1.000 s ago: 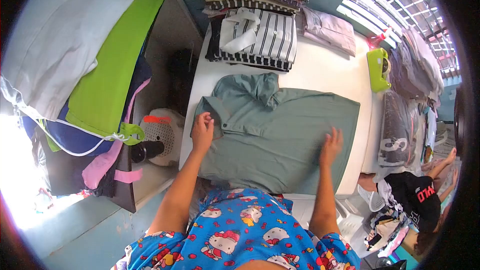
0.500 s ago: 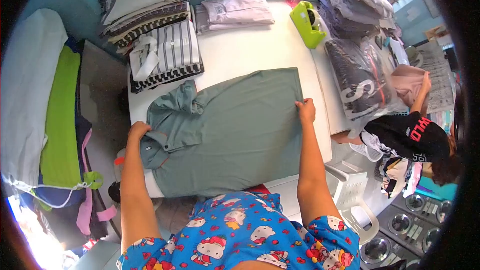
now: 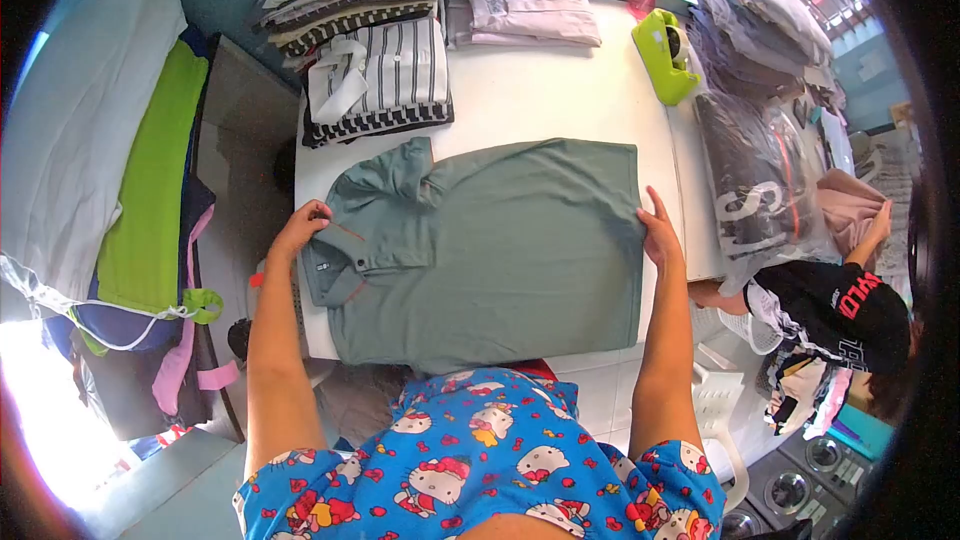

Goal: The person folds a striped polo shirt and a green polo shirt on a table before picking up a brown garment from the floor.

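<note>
A grey-green polo shirt [image 3: 530, 250] lies spread sideways on the white table, its buttoned collar to the left and its hem to the right. At the collar end, my left hand [image 3: 303, 228] is closed, with thumb and fingers pinching the collar's edge. My right hand [image 3: 660, 232] is open beside the hem, fingers stretched away from me and the thumb side against the cloth. The near edge of the shirt reaches the table's front, close to my blue patterned top [image 3: 480, 450].
Folded striped clothes [image 3: 380, 75] and a pale folded garment [image 3: 530, 15] sit at the back. A green tape dispenser [image 3: 665, 60] stands back right, near a plastic-wrapped bundle [image 3: 755, 180]. Hanging clothes [image 3: 150, 170] are on the left. Another person [image 3: 840, 310] handles pinkish cloth at right.
The collar and sleeve end has been laid flatter and straighter. My right hand has let go of the hem and opened. The camera view has shifted left.
</note>
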### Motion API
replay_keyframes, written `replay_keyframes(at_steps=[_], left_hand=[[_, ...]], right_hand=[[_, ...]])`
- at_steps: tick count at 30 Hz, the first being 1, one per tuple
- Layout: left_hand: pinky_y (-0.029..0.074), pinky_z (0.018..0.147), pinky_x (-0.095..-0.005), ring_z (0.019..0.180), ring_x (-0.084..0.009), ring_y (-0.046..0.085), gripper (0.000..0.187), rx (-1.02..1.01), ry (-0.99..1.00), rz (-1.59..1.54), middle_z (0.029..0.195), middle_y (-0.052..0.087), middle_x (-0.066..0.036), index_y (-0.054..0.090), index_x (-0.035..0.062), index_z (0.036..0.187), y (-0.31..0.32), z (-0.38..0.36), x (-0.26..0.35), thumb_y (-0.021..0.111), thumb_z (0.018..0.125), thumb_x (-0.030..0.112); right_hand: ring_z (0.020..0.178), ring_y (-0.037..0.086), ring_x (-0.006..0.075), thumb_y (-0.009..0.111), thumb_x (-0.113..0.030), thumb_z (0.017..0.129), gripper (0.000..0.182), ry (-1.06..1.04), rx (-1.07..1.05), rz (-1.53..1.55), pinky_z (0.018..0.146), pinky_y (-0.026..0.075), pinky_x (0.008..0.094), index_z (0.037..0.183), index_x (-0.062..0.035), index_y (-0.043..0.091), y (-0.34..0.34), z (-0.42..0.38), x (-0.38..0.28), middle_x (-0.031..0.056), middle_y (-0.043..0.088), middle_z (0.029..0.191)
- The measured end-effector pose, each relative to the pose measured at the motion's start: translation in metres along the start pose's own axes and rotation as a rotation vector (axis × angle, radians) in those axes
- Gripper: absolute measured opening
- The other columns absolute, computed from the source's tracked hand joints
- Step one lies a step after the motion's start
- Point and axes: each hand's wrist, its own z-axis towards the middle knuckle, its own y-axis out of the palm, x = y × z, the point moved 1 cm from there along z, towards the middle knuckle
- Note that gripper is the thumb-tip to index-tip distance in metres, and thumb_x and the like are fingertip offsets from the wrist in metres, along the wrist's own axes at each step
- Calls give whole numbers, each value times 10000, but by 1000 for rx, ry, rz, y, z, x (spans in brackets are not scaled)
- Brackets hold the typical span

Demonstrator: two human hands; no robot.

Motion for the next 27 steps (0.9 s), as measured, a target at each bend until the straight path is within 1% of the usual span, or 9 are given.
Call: replay_keyframes(at_steps=[3, 4, 7, 9, 11, 15, 20, 25, 27], left_hand=[[381, 713, -223, 741, -104, 475, 298, 36, -84, -72, 828, 515, -4, 557, 45, 1001, -11, -13, 11, 598, 706, 21], [398, 740, -215, 800, -97, 506, 389, 60, -55, -177, 872, 540, -8, 555, 36, 1052, -21, -16, -1, 605, 673, -35], [414, 774, -224, 855, -104, 529, 402, 207, 69, -223, 928, 562, -23, 553, 22, 1044, -33, -44, 14, 601, 658, -75], [418, 799, -232, 879, -108, 537, 419, 223, 57, -242, 967, 568, -29, 540, 15, 1062, -42, -57, 31, 600, 658, -82], [418, 792, -229, 874, -107, 537, 416, 242, 105, -251, 962, 567, -26, 534, 14, 1071, -51, -64, 54, 594, 669, -77], [412, 749, -217, 830, -95, 517, 370, 268, 216, -40, 918, 551, -4, 541, 44, 1029, -80, -65, 126, 569, 678, -72], [396, 741, -220, 827, -94, 492, 301, 415, 397, 160, 890, 531, -1, 548, 46, 974, -119, -96, 210, 552, 687, -44], [388, 741, -213, 819, -98, 485, 261, 542, 414, 276, 885, 521, 3, 538, 33, 948, -138, -132, 255, 520, 699, -42], [389, 740, -218, 809, -102, 485, 244, 621, 431, 288, 869, 518, 4, 538, 27, 936, -125, -144, 253, 500, 704, -40]], right_hand=[[848, 551, 149, 531, -31, 820, 387, 34, -124, -75, 759, 437, 266, 1200, -92, 492, -6, -4, -8, 58, 588, 964], [843, 551, 146, 537, -36, 819, 359, 6, -122, -55, 758, 437, 268, 1175, -76, 512, -13, -11, -15, 51, 590, 962], [832, 565, 133, 552, -37, 810, 322, -84, -140, 10, 743, 448, 261, 1131, -23, 532, -34, -37, -43, 39, 601, 942], [828, 574, 128, 554, -29, 806, 313, -161, -94, 39, 733, 453, 248, 1118, -19, 537, -45, -50, -61, 38, 606, 933], [827, 579, 126, 549, -15, 803, 299, -164, -138, 24, 731, 458, 241, 1102, -11, 540, -47, -56, -88, 38, 609, 929], [819, 582, 120, 540, 5, 798, 280, -173, -160, -97, 728, 458, 229, 1078, -11, 547, -34, -51, -144, 33, 611, 930], [813, 558, 95, 539, -32, 807, 265, -263, -203, -194, 705, 436, 229, 1070, -50, 560, -15, -42, -219, 0, 596, 930], [797, 541, 84, 552, -40, 798, 253, -435, -286, -203, 693, 412, 209, 1046, -84, 578, 6, -39, -273, -21, 588, 924], [800, 537, 88, 548, -35, 797, 213, -451, -293, -236, 743, 403, 209, 1002, -78, 583, 2, -39, -280, -24, 580, 918]])
